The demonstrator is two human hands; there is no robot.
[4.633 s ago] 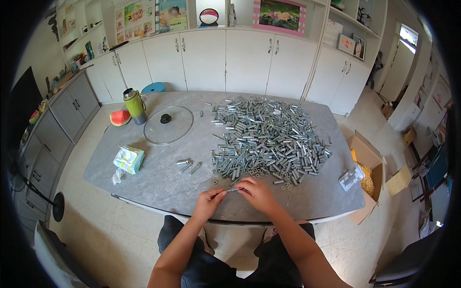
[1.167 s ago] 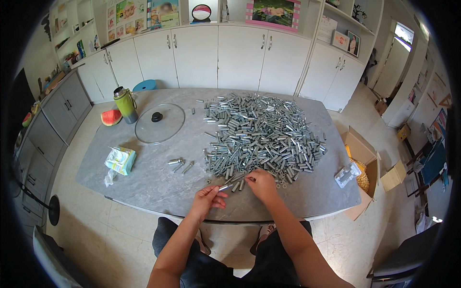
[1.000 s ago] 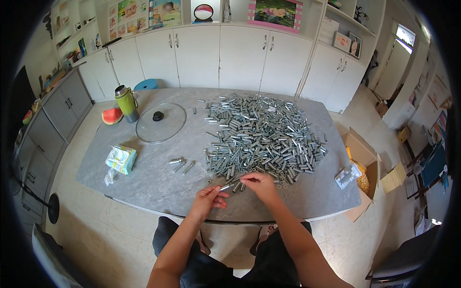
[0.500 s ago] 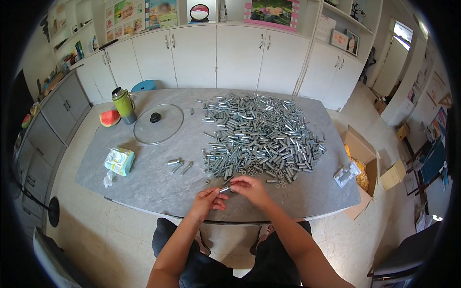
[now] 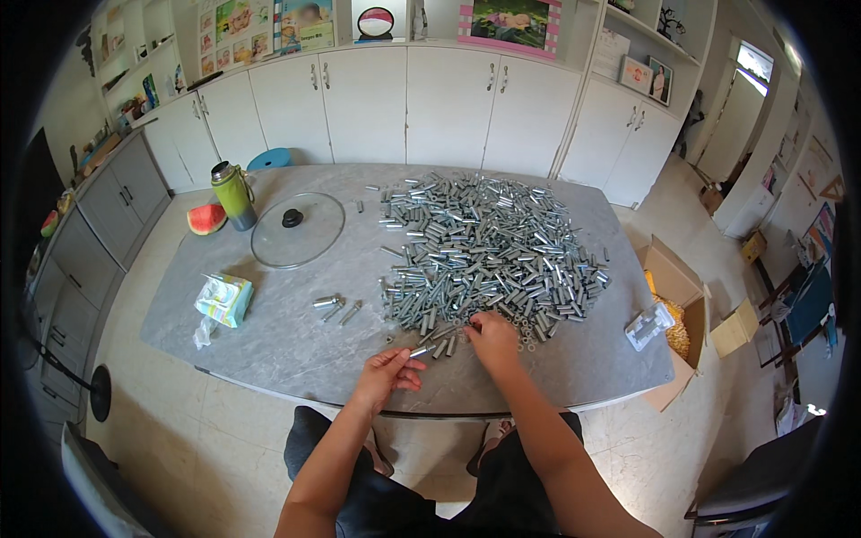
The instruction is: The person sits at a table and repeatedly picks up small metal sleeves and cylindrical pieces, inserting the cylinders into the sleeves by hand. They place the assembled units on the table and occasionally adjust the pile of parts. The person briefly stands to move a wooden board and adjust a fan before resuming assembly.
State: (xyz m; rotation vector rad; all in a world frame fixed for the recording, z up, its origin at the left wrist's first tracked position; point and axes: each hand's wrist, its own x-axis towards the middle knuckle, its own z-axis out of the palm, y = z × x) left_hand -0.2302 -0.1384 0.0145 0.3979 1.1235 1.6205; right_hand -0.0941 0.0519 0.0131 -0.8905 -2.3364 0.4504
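Near the table's front edge, my left hand (image 5: 386, 375) pinches a slim silver anchor bolt (image 5: 420, 351) between thumb and fingers, its end pointing right. My right hand (image 5: 494, 342) reaches to the near fringe of a wide pile of metal sleeves and bolts (image 5: 493, 242), beside small nuts and washers (image 5: 527, 335). Its fingertips are closed together, and whatever is between them is hidden. A few loose sleeves (image 5: 439, 348) lie between my hands. Left of the pile, several bolts with sleeves (image 5: 335, 308) lie apart in a small group.
On the grey table (image 5: 287, 350), a glass lid (image 5: 296, 247), a green flask (image 5: 234, 199), a watermelon piece (image 5: 206, 219) and a wipes pack (image 5: 224, 299) stand left. A clear plastic piece (image 5: 647, 325) lies at the right edge, beside a cardboard box (image 5: 677, 269) on the floor.
My right hand has left the bolt in my left hand and moved right, to the nuts and washers at the pile's edge. My left hand stays nearly still, holding the bolt.
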